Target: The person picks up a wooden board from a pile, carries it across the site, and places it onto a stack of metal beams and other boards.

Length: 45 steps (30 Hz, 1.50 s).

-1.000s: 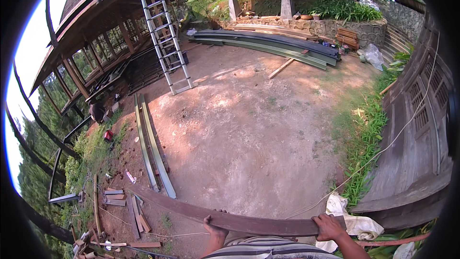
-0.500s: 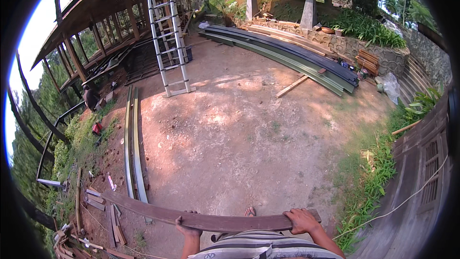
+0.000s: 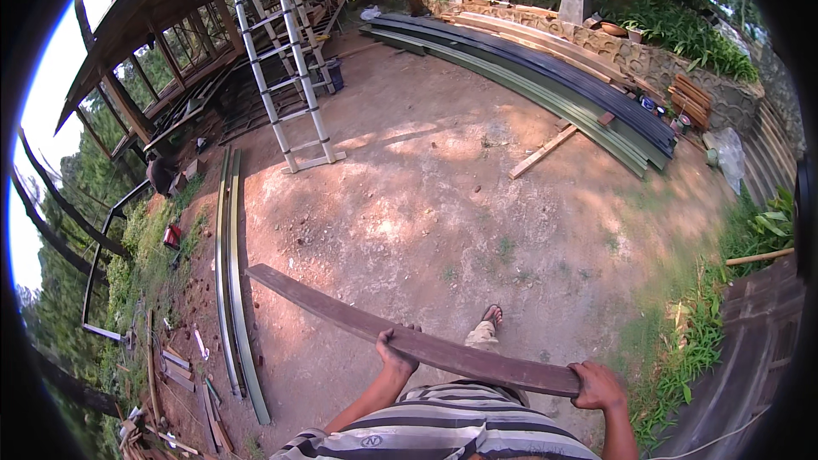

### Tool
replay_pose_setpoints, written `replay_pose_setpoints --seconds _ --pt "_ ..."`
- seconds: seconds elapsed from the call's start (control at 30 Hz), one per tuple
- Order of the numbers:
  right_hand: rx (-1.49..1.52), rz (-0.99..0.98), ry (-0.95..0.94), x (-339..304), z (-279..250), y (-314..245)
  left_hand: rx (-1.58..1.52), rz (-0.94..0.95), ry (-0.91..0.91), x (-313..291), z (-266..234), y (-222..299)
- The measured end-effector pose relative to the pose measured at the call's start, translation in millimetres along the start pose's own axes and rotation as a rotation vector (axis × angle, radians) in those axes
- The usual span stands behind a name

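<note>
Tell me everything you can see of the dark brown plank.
The plank is long, flat and narrow, apparently wood, with a squared left end. It is held above the ground, slanting so that its left end reaches farther forward. The left hand grips it near mid-length; the right hand clasps its right end.

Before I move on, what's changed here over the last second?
The dark plank has swung its left end forward, away from your body. Your right hand has shifted outward to its right end, which earlier stuck out past that hand. A sandalled foot has come into view. Nothing was let go: your left hand still holds on too. The ladder and metal channels stayed put.
</note>
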State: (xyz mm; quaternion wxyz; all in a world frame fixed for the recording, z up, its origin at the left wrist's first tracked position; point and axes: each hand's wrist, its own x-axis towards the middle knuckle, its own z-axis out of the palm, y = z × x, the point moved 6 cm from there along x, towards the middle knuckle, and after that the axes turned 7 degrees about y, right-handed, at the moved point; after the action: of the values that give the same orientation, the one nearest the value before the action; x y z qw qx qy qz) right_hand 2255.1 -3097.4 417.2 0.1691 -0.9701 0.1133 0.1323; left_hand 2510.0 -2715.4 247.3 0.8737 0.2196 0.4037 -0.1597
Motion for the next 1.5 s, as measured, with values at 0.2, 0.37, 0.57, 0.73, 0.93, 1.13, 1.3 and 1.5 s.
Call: replay_pose_setpoints --seconds 0.2,0.37,0.57,0.73,0.93,1.13,1.3,1.5 --pt "0.000 -0.005 -0.032 200 -81 94 -0.006 0.011 0.069 136 163 -40" --pt "-0.021 -0.053 -0.017 350 -181 119 -0.047 0.067 -0.010 200 306 -38" --pt "-0.055 -0.145 -0.018 559 -227 148 -0.162 0.065 0.019 318 449 -19" --pt "-0.006 -0.130 -0.036 736 -251 155 -0.065 0.108 0.045 460 570 17" --pt "0.064 -0.003 -0.065 903 -332 150 -0.014 0.000 0.016 590 785 48" --pt "0.111 0.096 0.116 1027 -397 140 0.126 -0.085 -0.110 681 998 59" --pt "0.171 0.181 0.222 1150 -388 168 0.178 -0.158 -0.219 764 1158 57" --pt "0.315 0.109 0.208 1365 -434 183 0.233 -0.086 -0.132 941 1293 92"
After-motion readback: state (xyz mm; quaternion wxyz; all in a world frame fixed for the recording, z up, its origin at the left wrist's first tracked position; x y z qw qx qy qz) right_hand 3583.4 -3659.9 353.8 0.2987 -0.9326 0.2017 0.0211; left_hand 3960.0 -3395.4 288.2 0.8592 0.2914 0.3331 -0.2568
